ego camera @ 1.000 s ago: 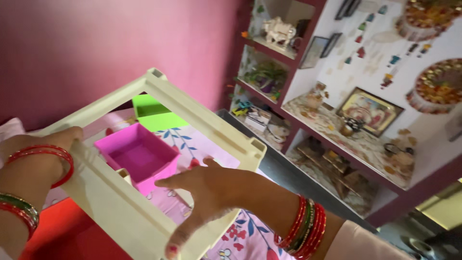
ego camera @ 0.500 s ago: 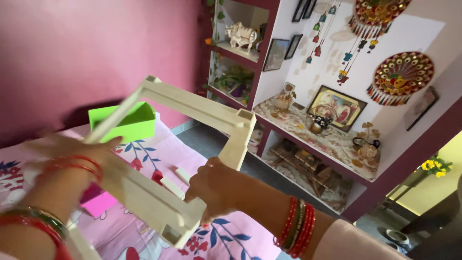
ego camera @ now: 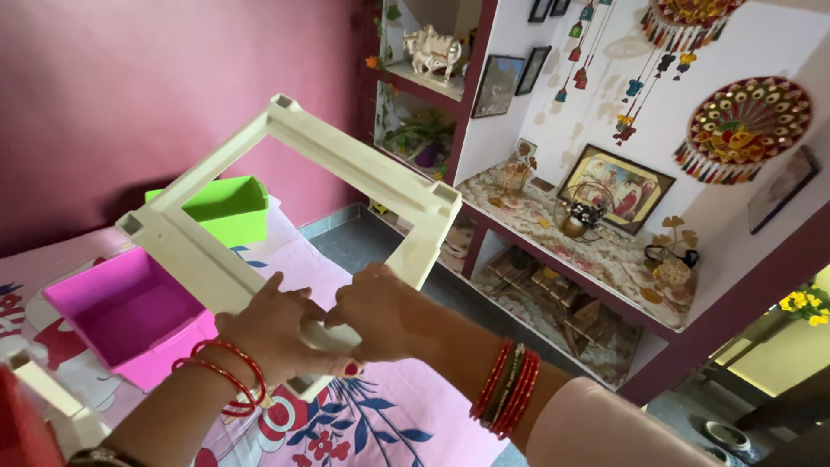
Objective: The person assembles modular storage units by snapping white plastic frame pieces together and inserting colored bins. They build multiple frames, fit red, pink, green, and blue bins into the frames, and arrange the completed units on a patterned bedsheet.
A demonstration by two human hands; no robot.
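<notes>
A cream plastic rectangular frame (ego camera: 346, 156) is held up in the air over the bed, tilted. My left hand (ego camera: 272, 333) grips its near rail from the left side. My right hand (ego camera: 380, 316) grips the same rail right beside it; the two hands touch. Both wrists carry red bangles. Below the frame a pink plastic drawer bin (ego camera: 130, 316) lies on the bedsheet, and a green bin (ego camera: 220, 207) sits farther back, seen through the frame's opening.
A pink floral bedsheet (ego camera: 346, 424) covers the bed. Another cream plastic part (ego camera: 52, 398) lies at lower left. A maroon wall stands behind. To the right, shelves (ego camera: 596, 259) hold framed pictures, figurines and ornaments; a grey floor strip runs between.
The left hand slid along the rail to sit beside the right hand. The frame turned and lifted, so the pink bin shows below it. The view swung right.
</notes>
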